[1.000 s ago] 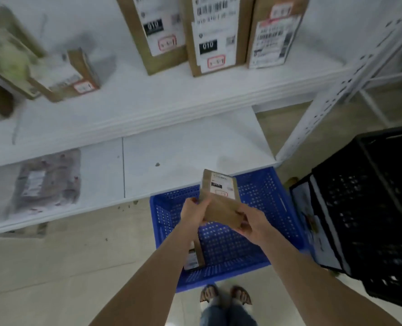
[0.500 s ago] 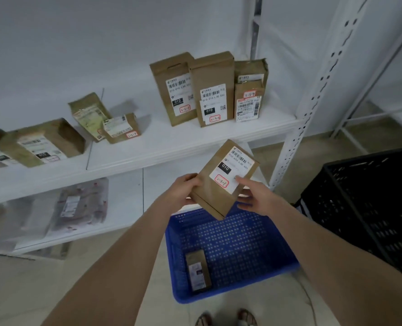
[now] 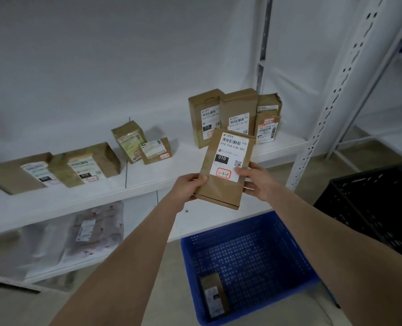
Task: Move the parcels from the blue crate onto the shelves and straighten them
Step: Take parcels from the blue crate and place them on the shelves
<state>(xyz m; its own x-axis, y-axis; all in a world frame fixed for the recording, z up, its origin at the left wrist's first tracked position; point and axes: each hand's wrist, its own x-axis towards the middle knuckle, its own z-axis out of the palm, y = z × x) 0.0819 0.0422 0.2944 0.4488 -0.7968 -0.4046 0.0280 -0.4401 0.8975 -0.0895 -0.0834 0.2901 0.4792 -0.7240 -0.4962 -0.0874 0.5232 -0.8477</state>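
Observation:
Both hands hold a brown cardboard parcel (image 3: 223, 184) with a white label marked 010, nearly upright, in front of the middle shelf (image 3: 148, 184). My left hand (image 3: 190, 187) grips its lower left edge and my right hand (image 3: 257, 182) its right edge. Behind it three brown parcels (image 3: 237, 107) stand upright side by side on the shelf's right end. Below, the blue crate (image 3: 254, 255) sits on the floor with one small parcel (image 3: 213, 295) lying in its near left corner.
Several more brown parcels (image 3: 82, 165) lie or lean along the shelf to the left. A soft plastic mailer (image 3: 94, 229) lies on the lower shelf. A white perforated upright (image 3: 332, 107) stands at the right, and a black crate (image 3: 379, 208) beside the blue one.
The parcel has risen out of the crate to shelf height and turned from tilted to nearly upright, label facing me. My view has lifted toward the shelf.

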